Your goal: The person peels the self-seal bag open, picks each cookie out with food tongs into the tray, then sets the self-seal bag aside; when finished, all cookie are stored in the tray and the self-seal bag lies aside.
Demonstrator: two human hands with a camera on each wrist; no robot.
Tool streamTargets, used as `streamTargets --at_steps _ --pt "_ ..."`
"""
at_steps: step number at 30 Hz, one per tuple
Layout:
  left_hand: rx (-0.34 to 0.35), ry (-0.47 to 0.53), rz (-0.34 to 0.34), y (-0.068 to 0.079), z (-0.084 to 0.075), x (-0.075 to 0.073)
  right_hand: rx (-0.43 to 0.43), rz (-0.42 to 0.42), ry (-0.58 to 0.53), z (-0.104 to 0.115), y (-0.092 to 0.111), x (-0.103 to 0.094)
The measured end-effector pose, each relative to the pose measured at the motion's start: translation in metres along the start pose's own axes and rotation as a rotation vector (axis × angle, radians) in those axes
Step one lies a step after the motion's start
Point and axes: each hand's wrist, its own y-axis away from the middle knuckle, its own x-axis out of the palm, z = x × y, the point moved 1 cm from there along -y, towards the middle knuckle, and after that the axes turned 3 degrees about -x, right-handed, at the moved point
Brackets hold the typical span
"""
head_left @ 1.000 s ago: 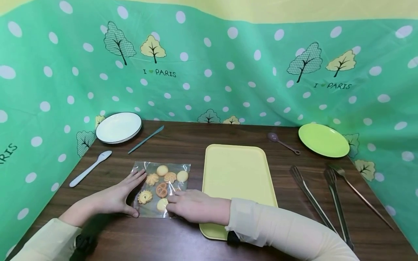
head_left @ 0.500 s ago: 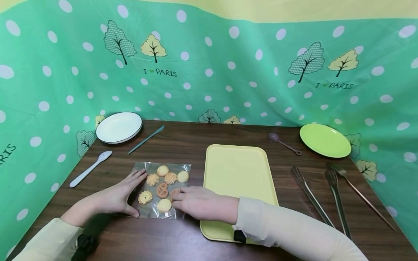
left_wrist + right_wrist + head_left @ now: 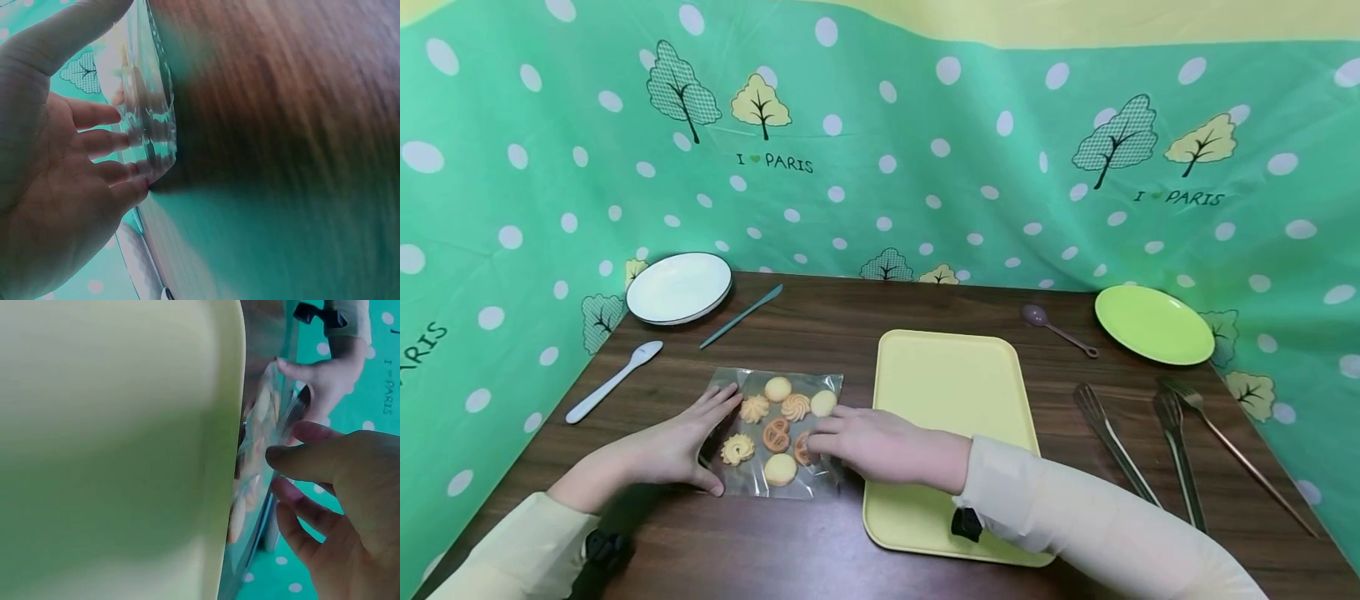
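A clear plastic bag (image 3: 808, 486) of several cookies lies flat on the dark wooden table, left of a pale yellow tray (image 3: 951, 371). Inside are a pretzel-shaped cookie (image 3: 777, 434), a pale round cookie (image 3: 780, 469) and swirled ones. My left hand (image 3: 673, 447) rests along the bag's left edge, thumb and fingers spread; in the left wrist view its straight fingertips touch the plastic. My right hand (image 3: 887, 446) is at the bag's right side, partly over the tray. In the right wrist view that hand's fingers (image 3: 309, 509) are loosely bent, with no object gripped between them and the thumb.
Behind the bag are a white plate (image 3: 679, 288), a blue-green knife (image 3: 741, 317) and a pale spoon (image 3: 615, 382). To the right lie a purple spoon (image 3: 1058, 330), a green plate (image 3: 1153, 325), tongs (image 3: 1116, 446) and a copper-coloured fork (image 3: 1243, 458).
My right hand has shifted rightward and slightly away from me, uncovering more of the bag's lower right part and another pretzel cookie. My left hand keeps its place.
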Motion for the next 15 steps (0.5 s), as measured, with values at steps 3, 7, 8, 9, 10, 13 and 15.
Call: streamTargets --at_steps 3,7,8,9,10,13,15 --pt "0.003 0.000 -0.002 -0.001 -0.001 -0.001 0.000 0.001 0.012 -0.004 -0.007 0.002" --pt "0.007 -0.004 -0.007 -0.001 -0.002 -0.002 -0.018 -0.001 0.025 -0.008 -0.018 0.006" --pt "0.007 -0.005 -0.009 -0.001 -0.002 -0.002 -0.023 0.002 0.033 -0.008 -0.021 0.008" --pt "0.007 -0.005 -0.009 0.000 -0.002 -0.002 -0.029 0.004 0.047 -0.009 -0.023 0.009" --pt "0.007 -0.005 -0.009 0.000 -0.002 -0.002 -0.034 0.007 0.062 -0.009 -0.024 0.010" --pt "0.008 -0.007 -0.008 0.001 -0.003 -0.002 -0.044 0.023 0.107 -0.010 -0.026 0.013" --pt "0.010 -0.009 -0.007 0.000 -0.003 -0.002 -0.043 0.033 0.133 -0.011 -0.025 0.014"
